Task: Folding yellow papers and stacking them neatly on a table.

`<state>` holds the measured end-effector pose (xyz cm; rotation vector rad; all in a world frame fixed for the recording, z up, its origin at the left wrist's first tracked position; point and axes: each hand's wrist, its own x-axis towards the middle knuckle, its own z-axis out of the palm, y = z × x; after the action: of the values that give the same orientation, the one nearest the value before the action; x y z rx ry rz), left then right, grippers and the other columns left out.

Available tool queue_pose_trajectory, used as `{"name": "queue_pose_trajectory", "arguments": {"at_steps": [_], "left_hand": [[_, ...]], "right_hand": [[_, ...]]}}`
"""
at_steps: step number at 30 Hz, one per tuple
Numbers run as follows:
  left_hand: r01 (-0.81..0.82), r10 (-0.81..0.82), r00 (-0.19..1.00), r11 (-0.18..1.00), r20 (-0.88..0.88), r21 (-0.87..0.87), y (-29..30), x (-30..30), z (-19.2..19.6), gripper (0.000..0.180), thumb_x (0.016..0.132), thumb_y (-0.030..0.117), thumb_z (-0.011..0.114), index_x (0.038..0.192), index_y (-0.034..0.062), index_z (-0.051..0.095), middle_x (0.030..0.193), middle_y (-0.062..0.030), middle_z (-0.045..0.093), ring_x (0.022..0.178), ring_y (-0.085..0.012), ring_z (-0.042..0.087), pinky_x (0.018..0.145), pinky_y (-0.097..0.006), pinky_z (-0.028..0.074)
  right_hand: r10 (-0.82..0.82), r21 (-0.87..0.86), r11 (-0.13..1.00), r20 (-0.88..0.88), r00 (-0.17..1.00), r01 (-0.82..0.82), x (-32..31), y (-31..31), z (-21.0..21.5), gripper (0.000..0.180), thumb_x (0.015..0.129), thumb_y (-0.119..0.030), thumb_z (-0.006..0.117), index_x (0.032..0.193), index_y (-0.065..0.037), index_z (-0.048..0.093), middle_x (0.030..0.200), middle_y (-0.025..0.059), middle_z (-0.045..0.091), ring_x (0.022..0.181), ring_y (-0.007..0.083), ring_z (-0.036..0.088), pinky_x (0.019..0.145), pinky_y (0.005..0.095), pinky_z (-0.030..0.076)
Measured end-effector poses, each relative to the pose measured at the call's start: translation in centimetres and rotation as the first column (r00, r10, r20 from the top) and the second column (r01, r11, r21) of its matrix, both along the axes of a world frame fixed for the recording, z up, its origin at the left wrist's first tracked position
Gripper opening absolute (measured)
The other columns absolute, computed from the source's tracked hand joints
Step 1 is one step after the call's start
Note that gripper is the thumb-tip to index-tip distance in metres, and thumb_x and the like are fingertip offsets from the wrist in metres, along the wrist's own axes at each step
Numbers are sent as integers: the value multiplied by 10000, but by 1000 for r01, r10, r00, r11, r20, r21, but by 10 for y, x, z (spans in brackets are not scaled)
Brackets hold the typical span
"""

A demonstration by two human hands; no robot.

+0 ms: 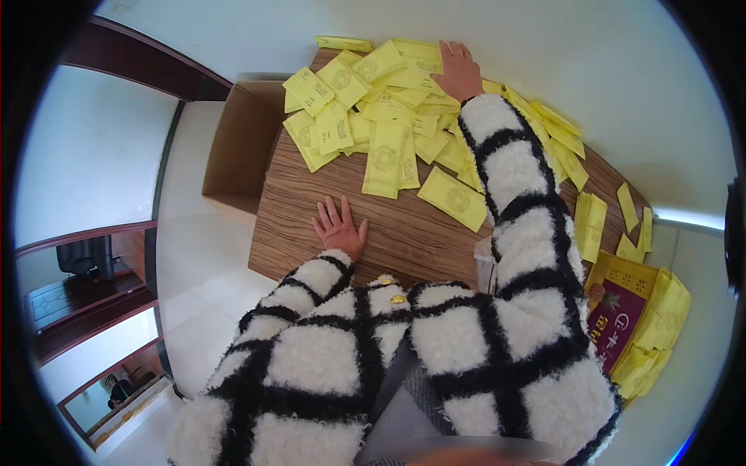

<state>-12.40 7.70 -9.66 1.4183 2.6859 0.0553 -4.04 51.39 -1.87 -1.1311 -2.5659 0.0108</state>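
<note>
My left hand (339,227) lies flat, fingers spread, on the bare wood of the table (311,210) near its front edge, holding nothing. My right hand (458,71) reaches far across and rests palm down on top of a heap of yellow flat packets (388,109) at the table's far end. Its fingers are spread over the packets; no packet is lifted. One packet (453,199) lies apart from the heap, closer to me. Both arms wear a fluffy white sleeve with black checks.
An open cardboard box (237,147) stands on the floor beside the table's left side. More yellow packets (590,221) trail along the right edge. A yellow and maroon bag or box (633,311) sits low at the right. A dark office chair (87,258) is at far left.
</note>
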Motion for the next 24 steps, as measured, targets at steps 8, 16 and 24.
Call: {"name": "queue_pose_trajectory", "arguments": {"at_steps": [8, 16, 24], "left_hand": [[-3, 3, 1000, 1000, -3, -8, 8, 6, 3, 806, 897, 529, 529, 1526, 107, 252, 1572, -232, 165, 1455, -445, 108, 1140, -632, 92], [-20, 20, 999, 1000, -25, 16, -15, 21, 7, 802, 893, 522, 534, 1523, 108, 260, 1571, -232, 169, 1454, -442, 115, 1136, -636, 106], [-19, 18, 1000, 1000, -14, -9, -50, 19, 13, 804, 904, 551, 503, 1533, 123, 247, 1586, -214, 156, 1463, -435, 102, 1142, -628, 96]], "right_hand": [[-82, -193, 973, 219, 972, 125, 2, -26, -9, 687, 710, -514, 755, 1252, -131, 575, 1245, 118, 519, 1173, 320, 502, 872, 562, 452], [-30, -339, 933, 252, 967, 118, 26, -76, -34, 497, 775, -492, 685, 1131, -150, 626, 1040, 115, 693, 1001, 322, 644, 805, 525, 453], [-65, -457, 860, 342, 937, 226, 61, -161, -54, 317, 886, -313, 515, 1095, -139, 679, 1053, 111, 710, 983, 300, 673, 836, 548, 420]]}}
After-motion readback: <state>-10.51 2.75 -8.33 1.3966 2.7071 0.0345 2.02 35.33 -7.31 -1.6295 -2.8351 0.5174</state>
